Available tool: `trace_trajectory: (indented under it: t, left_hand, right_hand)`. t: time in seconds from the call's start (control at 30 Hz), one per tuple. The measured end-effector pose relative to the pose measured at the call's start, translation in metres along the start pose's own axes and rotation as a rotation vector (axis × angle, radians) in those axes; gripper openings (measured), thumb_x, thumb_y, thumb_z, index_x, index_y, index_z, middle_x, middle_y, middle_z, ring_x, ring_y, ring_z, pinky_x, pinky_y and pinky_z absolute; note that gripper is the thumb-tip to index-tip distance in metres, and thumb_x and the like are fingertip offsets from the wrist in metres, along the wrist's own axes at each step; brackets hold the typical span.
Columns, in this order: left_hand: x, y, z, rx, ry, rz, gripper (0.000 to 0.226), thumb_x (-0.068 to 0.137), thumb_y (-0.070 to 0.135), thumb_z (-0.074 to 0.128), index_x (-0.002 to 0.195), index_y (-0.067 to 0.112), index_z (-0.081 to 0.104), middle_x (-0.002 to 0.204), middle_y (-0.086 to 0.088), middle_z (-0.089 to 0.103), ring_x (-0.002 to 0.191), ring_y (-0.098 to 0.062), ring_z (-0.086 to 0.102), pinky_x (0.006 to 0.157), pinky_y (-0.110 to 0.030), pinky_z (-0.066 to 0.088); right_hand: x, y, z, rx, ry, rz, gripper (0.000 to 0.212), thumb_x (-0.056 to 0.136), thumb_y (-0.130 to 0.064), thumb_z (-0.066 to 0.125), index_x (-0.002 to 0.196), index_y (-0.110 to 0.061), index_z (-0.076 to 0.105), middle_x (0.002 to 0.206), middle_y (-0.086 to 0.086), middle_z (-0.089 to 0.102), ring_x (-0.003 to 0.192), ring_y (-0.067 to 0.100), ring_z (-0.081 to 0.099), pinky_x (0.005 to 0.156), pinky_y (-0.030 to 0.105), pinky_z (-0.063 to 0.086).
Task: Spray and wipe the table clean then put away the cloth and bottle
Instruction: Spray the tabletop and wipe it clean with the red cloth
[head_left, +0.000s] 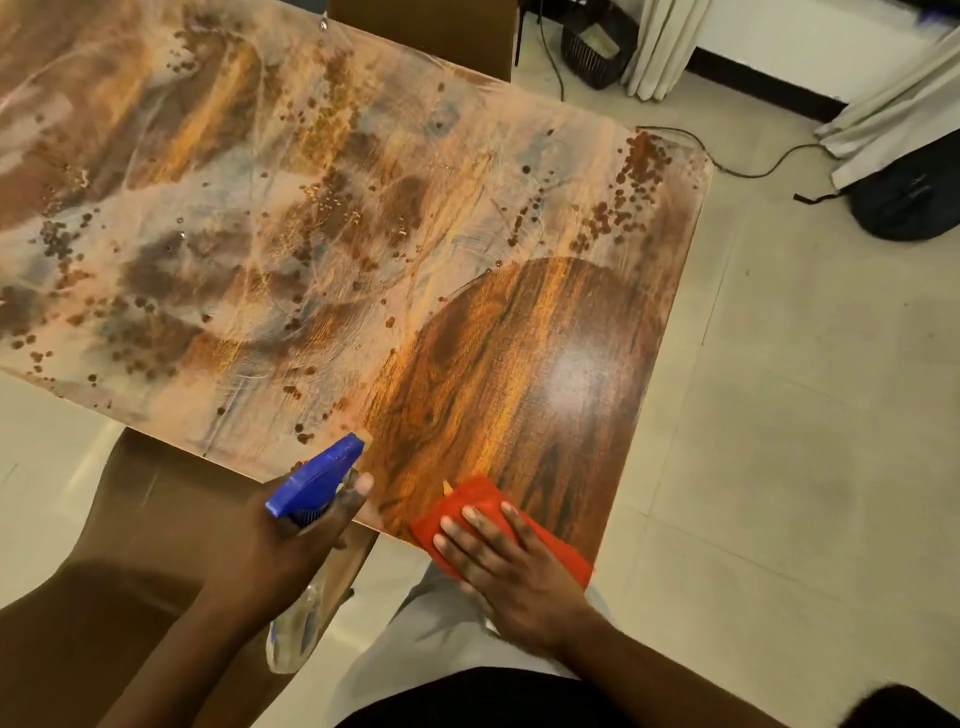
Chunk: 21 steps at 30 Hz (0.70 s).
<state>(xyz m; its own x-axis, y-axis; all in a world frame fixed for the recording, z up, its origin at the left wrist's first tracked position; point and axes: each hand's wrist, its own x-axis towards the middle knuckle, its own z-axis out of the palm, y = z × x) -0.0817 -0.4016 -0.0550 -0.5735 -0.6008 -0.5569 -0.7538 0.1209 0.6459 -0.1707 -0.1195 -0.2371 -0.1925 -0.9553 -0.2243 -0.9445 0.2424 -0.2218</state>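
Note:
A wood-grain table (363, 208) fills the upper left; most of its top is hazy with dust and dark spray droplets. A wiped, glossy patch (524, 364) shows at the near right corner. My left hand (275, 551) grips a clear spray bottle with a blue trigger head (317, 480), nozzle pointing over the table's near edge. My right hand (509, 566) lies flat, fingers spread, pressing a red cloth (470, 506) onto the table's near edge beside the wiped patch.
A brown chair (145, 499) stands at the near side under my left arm; another chair back (426, 31) stands at the far side. On the tiled floor to the right lie a black cable (748, 169), a dark bag (914, 202), a black basket (597, 47) and curtains (665, 47).

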Motion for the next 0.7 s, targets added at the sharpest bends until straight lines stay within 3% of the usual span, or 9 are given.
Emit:
trace_trajectory:
  t: [0.17,0.27,0.4,0.5,0.6,0.7]
  left_hand:
    - [0.005,0.021,0.006,-0.003,-0.005,0.004,0.074,0.079,0.084,0.062,0.097,0.013,0.072,0.074,-0.021,0.075,0.072,-0.041,0.075,0.081,-0.060,0.063]
    - [0.009,0.035,0.010,-0.037,-0.034,0.041,0.084,0.063,0.098,0.057,0.087,0.018,0.072,0.066,-0.018,0.073,0.064,-0.040,0.073,0.075,-0.059,0.063]
    - [0.023,0.057,0.020,-0.043,-0.014,0.043,0.069,0.061,0.102,0.053,0.090,0.042,0.071,0.062,0.000,0.076,0.058,-0.015,0.077,0.077,-0.049,0.066]
    - [0.040,0.087,0.030,-0.041,0.072,0.060,0.056,0.071,0.092,0.052,0.074,0.040,0.072,0.057,0.003,0.075,0.053,-0.011,0.074,0.080,-0.050,0.064]
    - [0.053,0.125,0.038,-0.077,0.104,0.107,0.045,0.077,0.086,0.056,0.084,0.045,0.071,0.059,0.003,0.075,0.054,-0.013,0.075,0.079,-0.052,0.065]
    - [0.071,0.161,0.046,-0.110,0.155,0.114,0.067,0.079,0.081,0.062,0.117,0.026,0.071,0.062,0.000,0.075,0.058,-0.020,0.078,0.080,-0.061,0.065]
  right_hand:
    - [-0.053,0.086,-0.021,-0.038,-0.052,0.055,0.064,0.118,-0.045,0.028,0.176,-0.023,0.015,0.184,0.000,0.010,0.169,0.025,0.010,0.134,0.052,0.008]
    - [-0.037,0.147,-0.046,-0.027,-0.054,0.168,0.062,0.119,-0.045,0.019,0.175,-0.020,0.015,0.183,0.004,0.013,0.169,0.028,0.011,0.133,0.054,0.015]
    - [0.014,0.226,-0.083,0.029,-0.030,0.445,0.066,0.115,-0.055,0.004,0.175,-0.026,0.004,0.183,-0.002,0.003,0.169,0.022,-0.008,0.135,0.053,0.013]
    - [0.063,0.274,-0.106,0.106,0.057,0.634,0.064,0.117,-0.050,0.015,0.175,-0.026,0.004,0.183,-0.004,-0.004,0.169,0.021,-0.012,0.136,0.054,0.008]
    - [0.126,0.292,-0.125,0.213,0.077,0.830,0.066,0.117,-0.045,0.019,0.175,-0.023,-0.003,0.182,0.001,-0.013,0.168,0.027,-0.016,0.135,0.056,-0.004]
    - [0.167,0.271,-0.133,0.203,0.074,0.761,0.069,0.116,-0.044,0.019,0.174,-0.019,-0.009,0.181,0.005,-0.017,0.166,0.032,-0.020,0.133,0.057,-0.011]
